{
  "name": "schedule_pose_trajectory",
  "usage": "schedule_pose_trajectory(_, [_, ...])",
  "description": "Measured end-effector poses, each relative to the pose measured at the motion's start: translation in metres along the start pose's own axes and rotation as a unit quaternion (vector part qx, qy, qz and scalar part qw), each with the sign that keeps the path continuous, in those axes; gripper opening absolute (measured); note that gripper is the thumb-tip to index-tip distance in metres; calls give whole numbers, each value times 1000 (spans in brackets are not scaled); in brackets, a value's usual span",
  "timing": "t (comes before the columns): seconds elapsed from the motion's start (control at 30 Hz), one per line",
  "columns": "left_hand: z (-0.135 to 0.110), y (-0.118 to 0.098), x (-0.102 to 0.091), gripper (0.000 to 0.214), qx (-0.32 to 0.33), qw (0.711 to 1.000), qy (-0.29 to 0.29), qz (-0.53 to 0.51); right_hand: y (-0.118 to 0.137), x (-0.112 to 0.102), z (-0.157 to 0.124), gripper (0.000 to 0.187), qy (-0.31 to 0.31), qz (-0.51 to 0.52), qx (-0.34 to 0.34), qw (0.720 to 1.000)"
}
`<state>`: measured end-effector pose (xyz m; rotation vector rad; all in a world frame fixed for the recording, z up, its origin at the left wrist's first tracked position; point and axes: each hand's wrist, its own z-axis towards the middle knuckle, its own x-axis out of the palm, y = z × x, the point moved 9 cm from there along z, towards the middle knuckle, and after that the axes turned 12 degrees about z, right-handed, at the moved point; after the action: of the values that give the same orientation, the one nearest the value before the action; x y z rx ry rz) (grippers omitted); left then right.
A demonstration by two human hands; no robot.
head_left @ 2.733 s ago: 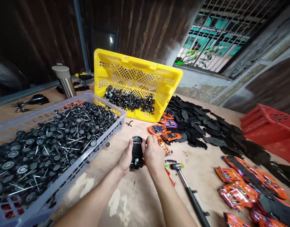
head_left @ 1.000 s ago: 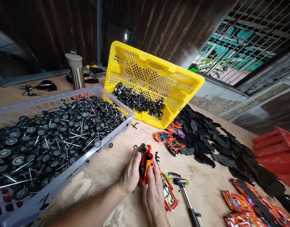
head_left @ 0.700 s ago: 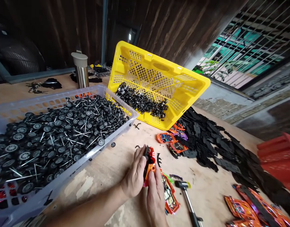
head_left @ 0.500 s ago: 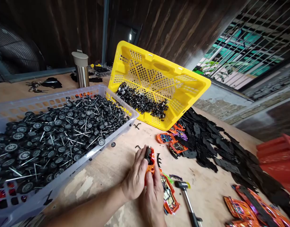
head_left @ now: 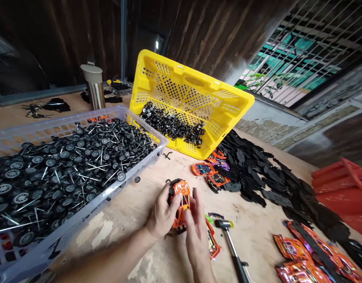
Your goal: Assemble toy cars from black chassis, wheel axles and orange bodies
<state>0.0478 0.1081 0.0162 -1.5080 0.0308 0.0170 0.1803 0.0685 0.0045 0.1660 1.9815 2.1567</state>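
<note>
Low over the table, an orange toy car [head_left: 181, 196] faces up between my two hands, a black wheel showing at its upper left corner. My left hand [head_left: 163, 214] grips its left side, the thumb lying across the body. On the other side my right hand [head_left: 197, 232] has its thumb and fingers against the car; part of the lower body is hidden behind them. Just right of that hand lies another orange car body [head_left: 213, 243], partly covered. Beside it rests a hammer [head_left: 232, 243] with a dark handle and a metal shaft.
A clear plastic basket [head_left: 136, 179] full of wheels on axles stands at left. Behind, a tilted yellow crate [head_left: 228, 98] holds more wheels. Black flat parts [head_left: 254, 169] are heaped at right near a red crate [head_left: 342, 192]. Orange car bodies [head_left: 298, 251] lie at lower right.
The car has turned in my hands, from on edge to its orange top facing me. My right hand has opened a little away from the left. The view has shifted slightly.
</note>
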Motion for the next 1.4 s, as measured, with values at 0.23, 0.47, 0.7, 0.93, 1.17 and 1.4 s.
schedule_pose_trajectory(0.23, [-9,2,20,34,5,995,99,-6,17,-8,23,27,34,125,40,991])
schedule_pose_trajectory(0.47, [-13,-2,29,39,24,986,162,-8,39,-21,18,27,41,20,-51,998])
schedule_pose_trajectory(0.7, [-25,52,22,56,-79,987,132,39,59,-21,14,16,35,-42,-95,994])
schedule_pose_trajectory(0.93, [-16,9,39,36,-2,978,208,1,50,-34,11,19,9,-24,-107,994])
schedule_pose_trajectory(1.17, [-19,-22,39,13,136,964,166,157,102,9,23,30,100,-313,-231,916])
schedule_pose_trajectory(1.4, [-20,-19,29,13,159,960,118,198,101,41,34,43,121,-392,-282,867])
